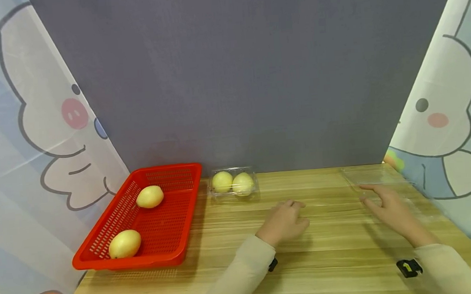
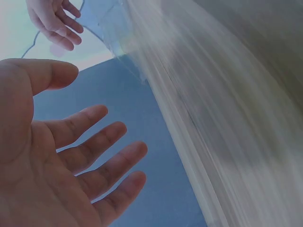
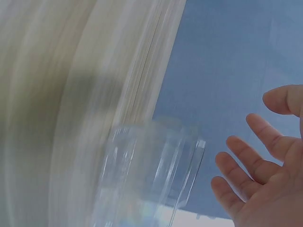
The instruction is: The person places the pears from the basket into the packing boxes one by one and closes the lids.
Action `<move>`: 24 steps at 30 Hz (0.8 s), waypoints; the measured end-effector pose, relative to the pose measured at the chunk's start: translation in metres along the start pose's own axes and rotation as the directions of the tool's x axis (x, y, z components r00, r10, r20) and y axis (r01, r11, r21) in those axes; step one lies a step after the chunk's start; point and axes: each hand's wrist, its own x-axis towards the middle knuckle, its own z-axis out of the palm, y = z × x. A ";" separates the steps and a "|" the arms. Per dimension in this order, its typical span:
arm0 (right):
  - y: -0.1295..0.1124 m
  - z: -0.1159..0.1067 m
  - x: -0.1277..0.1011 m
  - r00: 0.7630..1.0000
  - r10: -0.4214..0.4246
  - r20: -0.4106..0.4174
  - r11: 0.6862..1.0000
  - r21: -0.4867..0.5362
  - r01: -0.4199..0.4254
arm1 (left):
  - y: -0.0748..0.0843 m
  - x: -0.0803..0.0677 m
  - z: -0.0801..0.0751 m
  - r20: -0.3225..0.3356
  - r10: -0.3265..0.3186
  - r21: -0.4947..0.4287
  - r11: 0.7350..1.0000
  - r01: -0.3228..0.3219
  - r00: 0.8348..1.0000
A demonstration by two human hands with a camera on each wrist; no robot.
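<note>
Two of the four yellow fruits are sitting side by side in a clear box at the back of the table, so I'd call that half done. The lid looks closed to me, but the plastic is so see-through I wouldn't swear to it. The other two are loose in the red basket on the left, one towards the back and one near the front, so those look like what's left.

Neither hand is on any fruit. The left hand hangs over the middle of the table, fingers apart, holding nothing. Same for the right hand: fingers spread with nothing in them, just beside some clear plastic packaging at the right end. No fruit that I can make out in there.

Full count: four fruits (two boxed, two loose), one basket, one box with fruit in it, two hands. Can't tell how many pieces that packaging is, it blends into the wood too much.
</note>
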 end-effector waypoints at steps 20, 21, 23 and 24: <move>0.058 -0.041 -0.035 0.984 0.162 -0.068 0.978 -0.124 -0.170 | 0.018 0.008 0.014 0.037 0.032 0.007 0.999 -0.032 0.999; 0.061 -0.043 -0.036 0.981 0.176 -0.079 0.972 -0.142 -0.186 | 0.018 0.008 0.014 0.041 0.029 0.000 1.000 -0.029 0.999; 0.067 -0.047 -0.039 0.975 0.200 -0.094 0.962 -0.170 -0.213 | 0.019 0.009 0.015 0.047 0.027 -0.017 1.000 -0.026 0.999; 0.070 -0.049 -0.040 0.972 0.215 -0.092 0.958 -0.174 -0.228 | 0.019 0.009 0.015 0.050 0.026 -0.024 0.999 -0.025 0.998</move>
